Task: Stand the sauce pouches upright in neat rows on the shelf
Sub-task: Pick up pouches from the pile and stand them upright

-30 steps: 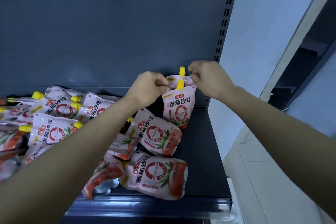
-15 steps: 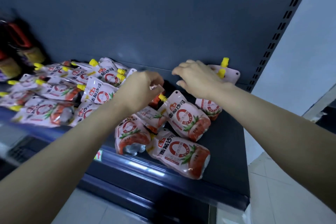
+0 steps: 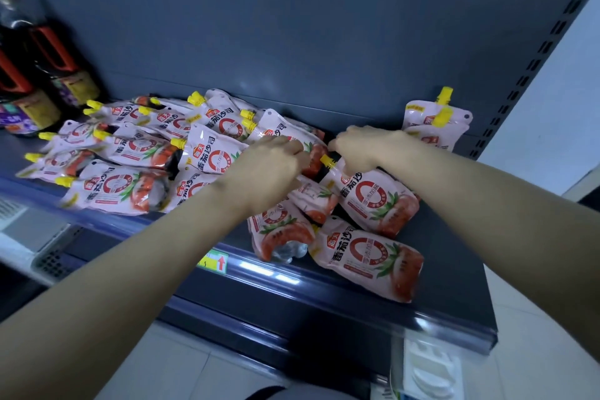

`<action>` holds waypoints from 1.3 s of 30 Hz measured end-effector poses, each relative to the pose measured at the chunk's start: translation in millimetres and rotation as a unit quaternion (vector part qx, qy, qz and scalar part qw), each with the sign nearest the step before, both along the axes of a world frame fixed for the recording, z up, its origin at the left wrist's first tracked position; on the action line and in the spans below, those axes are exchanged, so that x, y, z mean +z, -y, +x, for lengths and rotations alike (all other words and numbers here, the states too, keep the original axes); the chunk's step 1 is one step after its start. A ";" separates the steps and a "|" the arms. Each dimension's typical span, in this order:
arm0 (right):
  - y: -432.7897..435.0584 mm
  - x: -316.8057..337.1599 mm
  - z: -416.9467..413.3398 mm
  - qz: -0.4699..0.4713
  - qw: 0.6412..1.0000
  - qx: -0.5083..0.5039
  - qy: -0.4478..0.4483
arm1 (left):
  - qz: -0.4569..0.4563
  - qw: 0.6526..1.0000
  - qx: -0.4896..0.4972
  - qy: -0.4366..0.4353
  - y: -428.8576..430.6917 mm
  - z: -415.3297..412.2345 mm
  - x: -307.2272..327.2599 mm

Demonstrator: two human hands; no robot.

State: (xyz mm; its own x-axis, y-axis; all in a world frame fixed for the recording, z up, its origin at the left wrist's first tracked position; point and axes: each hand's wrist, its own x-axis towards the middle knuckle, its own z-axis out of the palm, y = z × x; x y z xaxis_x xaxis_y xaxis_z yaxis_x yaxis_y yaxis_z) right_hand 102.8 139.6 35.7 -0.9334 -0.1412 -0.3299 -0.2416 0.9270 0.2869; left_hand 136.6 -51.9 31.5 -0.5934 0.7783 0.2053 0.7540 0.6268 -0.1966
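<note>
Several pink sauce pouches with yellow caps lie flat in a heap (image 3: 207, 153) across the dark shelf (image 3: 454, 269). Two pouches (image 3: 435, 127) stand upright against the back panel at the far right. My left hand (image 3: 269, 169) has its fingers curled round the top edge of a small lying pouch (image 3: 313, 201) in the middle. Just to its right, my right hand (image 3: 363, 149) grips the top of another lying pouch (image 3: 376, 201), beside its yellow cap (image 3: 327, 162). Two more pouches (image 3: 367, 260) lie near the front edge.
Dark sauce bottles (image 3: 35, 81) with red handles stand at the back left of the shelf. A price label (image 3: 214, 261) sits on the shelf's front rail. Bare shelf shows between the upright pouches and the front right corner. Pale floor tiles lie below.
Both hands left the upright pouches at the back right and came down and left onto lying pouches in the middle. The view swung left, bringing the bottles into sight.
</note>
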 end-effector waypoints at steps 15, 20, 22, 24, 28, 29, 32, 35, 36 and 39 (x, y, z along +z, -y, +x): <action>4.6 13.7 7.2 -0.032 0.997 -0.037 -0.067 | 0.046 0.996 -0.004 0.074 8.7 4.3 -14.1; 7.4 33.9 37.7 -0.013 0.990 -0.047 -0.135 | 0.069 0.992 -0.035 0.095 0.0 3.3 -15.1; 7.2 38.0 52.6 -0.006 0.985 -0.064 -0.159 | 0.073 0.992 -0.030 0.099 2.7 -3.5 -13.4; 3.0 37.7 62.9 -0.002 0.979 -0.082 -0.185 | 0.064 0.992 -0.014 0.107 7.1 -10.6 -12.6; -3.0 31.1 79.3 -0.007 0.964 -0.115 -0.241 | 0.061 0.995 0.009 0.079 9.5 -19.4 -16.6; -3.3 28.1 82.7 -0.013 0.959 -0.129 -0.254 | 0.072 0.995 0.029 0.066 9.9 -21.1 -18.7; -1.4 19.7 88.9 -0.026 0.944 -0.155 -0.290 | 0.095 0.986 0.125 0.055 13.1 -26.8 -25.8; 0.4 17.2 90.6 -0.039 0.938 -0.161 -0.304 | 0.079 0.975 0.194 0.077 13.3 -30.0 -31.2; -0.6 17.2 91.1 -0.044 0.938 -0.161 -0.304 | 0.084 0.969 0.212 0.094 12.2 -30.8 -31.4; -6.4 17.5 92.6 -0.061 0.937 -0.165 -0.300 | 0.111 0.939 0.272 0.177 8.9 -34.4 -28.0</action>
State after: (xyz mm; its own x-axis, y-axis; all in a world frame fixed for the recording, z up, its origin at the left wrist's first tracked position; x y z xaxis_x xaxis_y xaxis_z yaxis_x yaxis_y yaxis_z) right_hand 195.4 146.0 53.2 -0.9451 0.1859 0.2686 0.2355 0.9576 0.1657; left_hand 102.2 -60.7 3.5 -0.9527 0.3010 0.0413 0.3033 0.9342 0.1879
